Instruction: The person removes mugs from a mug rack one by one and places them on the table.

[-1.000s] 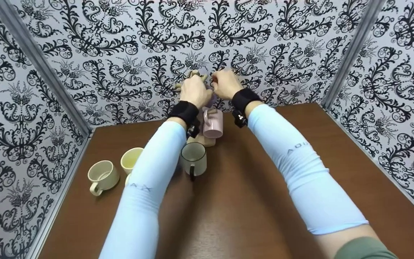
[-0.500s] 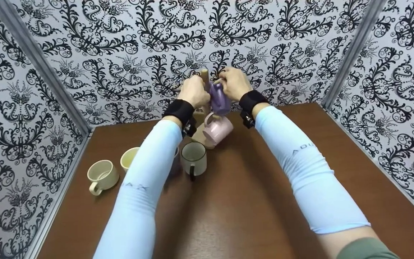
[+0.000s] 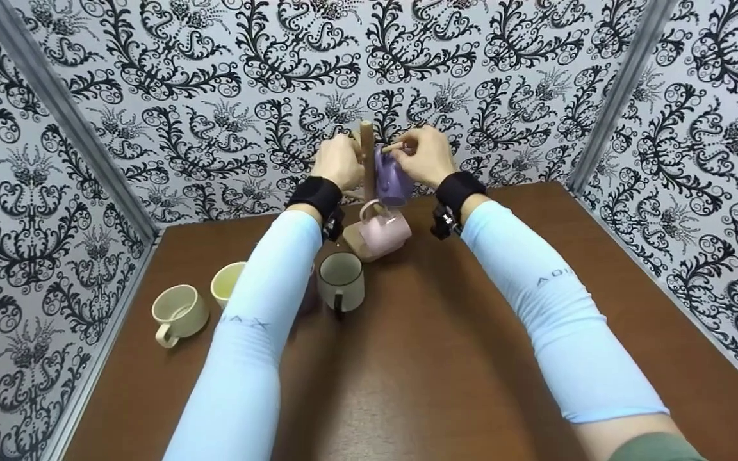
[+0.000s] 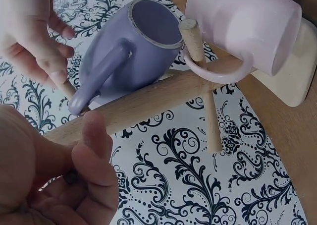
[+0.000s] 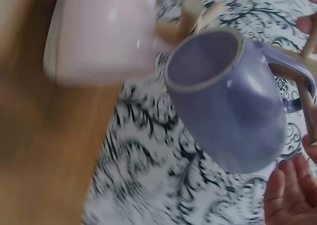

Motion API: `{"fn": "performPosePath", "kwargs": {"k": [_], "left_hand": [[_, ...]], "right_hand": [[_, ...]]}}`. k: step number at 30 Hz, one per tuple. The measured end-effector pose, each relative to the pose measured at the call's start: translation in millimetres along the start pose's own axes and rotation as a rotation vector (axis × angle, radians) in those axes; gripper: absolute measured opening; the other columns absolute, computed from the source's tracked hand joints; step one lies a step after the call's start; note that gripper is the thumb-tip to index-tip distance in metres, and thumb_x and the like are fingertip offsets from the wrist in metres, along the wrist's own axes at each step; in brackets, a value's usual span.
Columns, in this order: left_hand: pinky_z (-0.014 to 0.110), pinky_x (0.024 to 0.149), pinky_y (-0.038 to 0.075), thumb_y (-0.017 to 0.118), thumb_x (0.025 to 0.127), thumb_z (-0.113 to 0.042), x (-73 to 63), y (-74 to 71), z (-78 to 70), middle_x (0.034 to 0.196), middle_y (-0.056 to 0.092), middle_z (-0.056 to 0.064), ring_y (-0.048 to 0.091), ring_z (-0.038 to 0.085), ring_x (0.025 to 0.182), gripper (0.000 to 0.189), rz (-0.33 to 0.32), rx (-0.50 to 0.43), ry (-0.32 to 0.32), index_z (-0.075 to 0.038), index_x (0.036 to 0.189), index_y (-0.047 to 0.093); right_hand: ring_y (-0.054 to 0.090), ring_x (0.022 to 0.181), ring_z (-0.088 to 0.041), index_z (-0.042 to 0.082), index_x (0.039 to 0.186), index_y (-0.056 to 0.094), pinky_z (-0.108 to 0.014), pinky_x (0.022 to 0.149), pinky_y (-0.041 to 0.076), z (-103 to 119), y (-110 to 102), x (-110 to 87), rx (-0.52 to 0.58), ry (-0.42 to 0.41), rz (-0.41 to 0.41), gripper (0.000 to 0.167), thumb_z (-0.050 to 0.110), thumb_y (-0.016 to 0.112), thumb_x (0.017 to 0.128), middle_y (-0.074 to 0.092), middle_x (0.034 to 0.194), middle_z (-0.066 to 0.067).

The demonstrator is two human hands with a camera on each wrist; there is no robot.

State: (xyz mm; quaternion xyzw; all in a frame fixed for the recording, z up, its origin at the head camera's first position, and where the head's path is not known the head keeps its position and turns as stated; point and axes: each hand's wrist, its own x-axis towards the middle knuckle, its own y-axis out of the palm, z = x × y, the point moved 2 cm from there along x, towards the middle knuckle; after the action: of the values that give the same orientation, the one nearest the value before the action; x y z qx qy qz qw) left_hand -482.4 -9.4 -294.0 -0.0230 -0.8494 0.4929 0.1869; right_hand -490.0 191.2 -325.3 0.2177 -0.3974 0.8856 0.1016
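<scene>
A wooden mug tree (image 3: 368, 163) stands near the back wall, its post between my hands. From one peg a purple mug (image 3: 393, 184) hangs by its handle, mouth downward. Lower down, a pink mug (image 3: 386, 234) hangs tilted on another peg, over the base. My right hand (image 3: 428, 157) pinches the end of the peg (image 4: 64, 88) that carries the purple mug. On the post's left side my left hand (image 3: 337, 161) has its fingers curled at the upper pegs, gripping the tree. Most of what lies inside that grip is hidden.
A grey-white mug (image 3: 341, 291) with a black handle stands in front of the tree. Further left are a cream mug (image 3: 180, 315) and a yellowish mug (image 3: 225, 282). A dark mug (image 3: 309, 299) is partly behind my left sleeve. Patterned walls enclose the table.
The mug tree has turned, and the purple and pink mugs have swung to the right. My right hand has shifted right; my left hand has moved slightly left, exposing the post.
</scene>
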Motion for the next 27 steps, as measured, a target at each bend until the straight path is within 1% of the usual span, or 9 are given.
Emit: {"fn": "performPosePath", "kwargs": {"k": [4, 6, 9, 13, 15, 18, 19, 23, 27], "left_hand": [[0.05, 0.113, 0.06, 0.077, 0.096, -0.015, -3.4, 2.4, -1.5, 0.129, 0.084, 0.014, 0.077, 0.039, 0.128, 0.027, -0.016, 0.004, 0.0, -0.009, 0.12, 0.085], [0.049, 0.114, 0.06, 0.075, 0.097, -0.012, -6.0, 4.9, -1.9, 0.132, 0.083, 0.013, 0.077, 0.039, 0.129, 0.031, -0.021, 0.014, 0.003, -0.009, 0.126, 0.084], [0.049, 0.112, 0.061, 0.07, 0.098, -0.008, -12.0, 9.5, -0.8, 0.134, 0.082, 0.017, 0.077, 0.04, 0.127, 0.035, -0.02, 0.019, -0.025, -0.006, 0.131, 0.079], [0.05, 0.106, 0.065, 0.067, 0.096, -0.003, -25.5, 20.4, 7.3, 0.13, 0.079, 0.022, 0.078, 0.041, 0.118, 0.048, -0.017, -0.009, -0.071, -0.002, 0.145, 0.063], [0.049, 0.102, 0.066, 0.067, 0.099, -0.004, -37.9, 25.1, 12.8, 0.129, 0.077, 0.022, 0.078, 0.039, 0.114, 0.063, -0.024, -0.033, -0.051, -0.001, 0.159, 0.049], [0.051, 0.096, 0.067, 0.065, 0.104, -0.012, -62.6, 27.1, 20.4, 0.126, 0.076, 0.023, 0.078, 0.04, 0.106, 0.078, -0.041, -0.016, 0.035, 0.0, 0.172, 0.029], [0.052, 0.096, 0.066, 0.065, 0.107, -0.018, -71.8, 26.5, 21.8, 0.128, 0.076, 0.023, 0.077, 0.039, 0.106, 0.08, -0.032, 0.001, 0.058, 0.0, 0.174, 0.026], [0.057, 0.099, 0.065, 0.067, 0.108, -0.036, -105.9, 28.4, 23.9, 0.136, 0.071, 0.023, 0.074, 0.042, 0.116, 0.072, 0.052, 0.125, 0.116, -0.002, 0.167, 0.042], [0.062, 0.099, 0.065, 0.072, 0.104, -0.049, -137.4, 42.7, 22.4, 0.142, 0.068, 0.024, 0.068, 0.044, 0.126, 0.067, 0.158, 0.247, 0.167, -0.004, 0.153, 0.059]], "right_hand": [[0.065, 0.133, -0.035, 0.003, 0.152, 0.063, -0.045, 0.117, 0.054, -13.8, 6.4, -5.0, 0.254, 0.214, 0.018, 0.061, 0.029, 0.079, 0.099, 0.068, 0.149, -0.023], [0.063, 0.139, -0.036, 0.003, 0.159, 0.056, -0.046, 0.118, 0.055, -19.2, 9.8, -8.0, 0.391, 0.315, 0.031, 0.07, 0.033, 0.078, 0.1, 0.063, 0.157, -0.023], [0.061, 0.139, -0.032, 0.005, 0.162, 0.052, -0.045, 0.12, 0.054, -23.9, 15.2, -12.4, 0.575, 0.434, 0.056, 0.073, 0.039, 0.074, 0.102, 0.058, 0.162, -0.022], [0.06, 0.134, -0.029, 0.007, 0.158, 0.054, -0.048, 0.12, 0.054, -25.2, 23.6, -17.7, 0.79, 0.531, 0.119, 0.066, 0.043, 0.069, 0.106, 0.059, 0.156, -0.018], [0.06, 0.132, -0.027, 0.01, 0.156, 0.055, -0.046, 0.117, 0.054, -25.9, 27.3, -20.2, 0.861, 0.58, 0.156, 0.063, 0.045, 0.069, 0.106, 0.059, 0.153, -0.013], [0.062, 0.127, -0.025, 0.011, 0.157, 0.054, -0.04, 0.111, 0.057, -26.7, 33.6, -22.2, 0.948, 0.639, 0.203, 0.062, 0.045, 0.068, 0.106, 0.059, 0.152, -0.012], [0.063, 0.125, -0.025, 0.011, 0.156, 0.055, -0.039, 0.11, 0.058, -27.2, 35.7, -22.2, 0.973, 0.656, 0.223, 0.061, 0.045, 0.066, 0.107, 0.06, 0.152, -0.013], [0.066, 0.13, -0.031, 0.007, 0.162, 0.048, -0.042, 0.117, 0.059, -29.5, 42.2, -21.9, 1.118, 0.744, 0.245, 0.065, 0.042, 0.062, 0.11, 0.057, 0.16, -0.019], [0.062, 0.145, -0.034, 0.005, 0.166, 0.045, -0.045, 0.126, 0.053, -33.8, 44.7, -21.2, 1.192, 0.818, 0.214, 0.07, 0.045, 0.061, 0.111, 0.053, 0.17, -0.021]]}}
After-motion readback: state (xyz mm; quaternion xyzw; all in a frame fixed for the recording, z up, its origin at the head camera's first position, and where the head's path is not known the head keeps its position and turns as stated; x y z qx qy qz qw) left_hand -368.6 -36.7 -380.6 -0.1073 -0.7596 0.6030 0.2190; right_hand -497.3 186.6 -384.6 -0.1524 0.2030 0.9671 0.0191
